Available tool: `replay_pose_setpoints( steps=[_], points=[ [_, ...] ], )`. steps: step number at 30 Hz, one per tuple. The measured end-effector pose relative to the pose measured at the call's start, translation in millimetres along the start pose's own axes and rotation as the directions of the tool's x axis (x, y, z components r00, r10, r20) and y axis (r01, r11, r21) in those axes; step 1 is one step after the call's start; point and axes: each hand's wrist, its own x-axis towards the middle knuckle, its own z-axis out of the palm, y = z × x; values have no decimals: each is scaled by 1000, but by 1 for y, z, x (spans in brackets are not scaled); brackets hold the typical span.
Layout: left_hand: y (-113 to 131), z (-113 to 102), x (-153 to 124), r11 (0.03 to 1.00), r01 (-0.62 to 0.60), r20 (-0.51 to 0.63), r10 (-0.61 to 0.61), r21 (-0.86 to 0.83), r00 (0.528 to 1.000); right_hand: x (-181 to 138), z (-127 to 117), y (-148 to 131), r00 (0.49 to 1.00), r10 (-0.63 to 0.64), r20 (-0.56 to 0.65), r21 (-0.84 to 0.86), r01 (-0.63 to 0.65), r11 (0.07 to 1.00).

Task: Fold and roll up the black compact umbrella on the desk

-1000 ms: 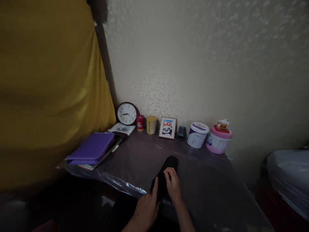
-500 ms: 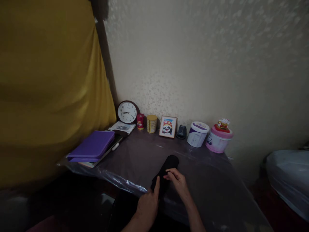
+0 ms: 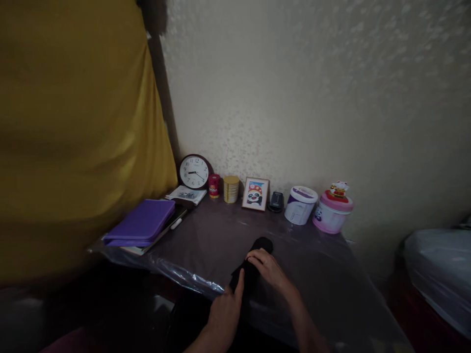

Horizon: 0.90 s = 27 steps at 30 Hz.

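Observation:
A black sock-like cloth (image 3: 257, 247) lies on a table under clear plastic sheeting (image 3: 206, 245), near its front edge. My left hand (image 3: 225, 314) rests on the cloth's near end, index finger stretched out along it and the other fingers curled. My right hand (image 3: 268, 267) lies flat over the middle of the cloth with its fingers extended toward the far end.
Along the wall stand a round clock (image 3: 194, 172), a red tin (image 3: 214, 186), a yellow tin (image 3: 231, 189), a framed panda picture (image 3: 255, 194), a small black device (image 3: 276, 201), a white tub (image 3: 300, 205) and a pink tub (image 3: 333, 212). Purple folders (image 3: 142, 223) lie left. A yellow curtain (image 3: 73, 132) hangs left.
My right hand slid forward along the cloth toward its far end and flattened over it. My left hand stayed on the near end.

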Motion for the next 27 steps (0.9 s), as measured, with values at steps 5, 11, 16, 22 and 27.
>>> replay_pose_setpoints(
  steps=[5,11,16,22,27],
  points=[
    [0,1,1,1000,6,-14,-6,12,1000,7,0,6,997,17,69,-37,-15,999],
    [1,4,1,1000,0,-20,1,14,1000,13,-1,10,996,-22,86,-20,24,1000],
    [1,5,1,1000,15,-24,-14,25,1000,12,0,9,997,-10,80,-25,12,1000],
    [1,7,2,1000,-3,-49,4,22,999,16,5,11,997,24,75,-96,-16,995],
    [0,6,2,1000,-3,-23,3,0,1000,19,10,10,996,81,42,-160,-74,984]
  ],
)
